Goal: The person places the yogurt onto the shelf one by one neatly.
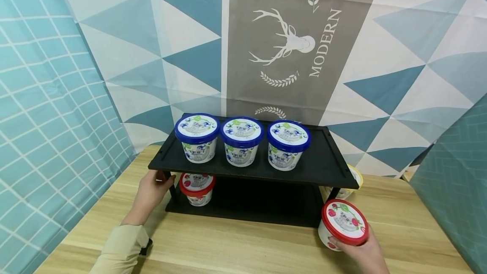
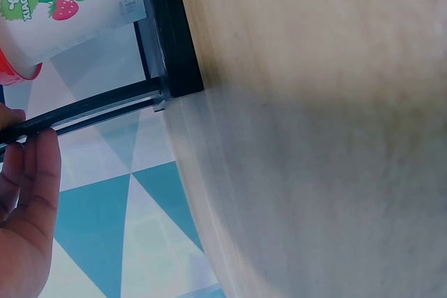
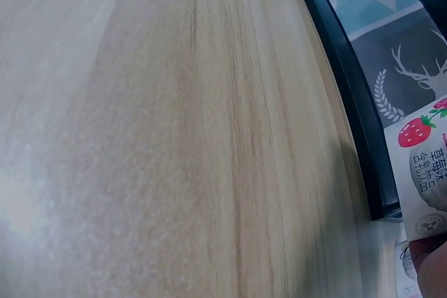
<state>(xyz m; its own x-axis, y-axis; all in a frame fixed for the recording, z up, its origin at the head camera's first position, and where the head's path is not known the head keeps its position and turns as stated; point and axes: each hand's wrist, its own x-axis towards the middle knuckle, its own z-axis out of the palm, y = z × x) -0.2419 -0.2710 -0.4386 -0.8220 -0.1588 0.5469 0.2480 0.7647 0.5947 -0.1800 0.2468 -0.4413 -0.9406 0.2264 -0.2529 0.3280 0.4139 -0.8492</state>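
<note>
In the head view, a black two-tier shelf rack (image 1: 262, 206) stands on the table. My left hand (image 1: 152, 191) holds its left front post (image 2: 98, 106), thumb on one side and fingers on the other. Just inside that post, a red-lidded strawberry tub (image 1: 197, 189) sits on the lower tier. My right hand (image 1: 363, 250) grips another red-lidded strawberry tub (image 1: 345, 222) in front of the rack's right front corner; its printed side (image 3: 422, 162) shows in the right wrist view. Most of the right hand is out of that view.
Three blue-lidded tubs (image 1: 242, 141) stand in a row on the upper tier, left to centre. A yellow-lidded tub (image 1: 354, 176) stands behind the rack's right end, partly hidden. Patterned cloth (image 1: 182, 33) hangs behind the wooden table (image 1: 228, 244), with tiled-pattern cloth at the left.
</note>
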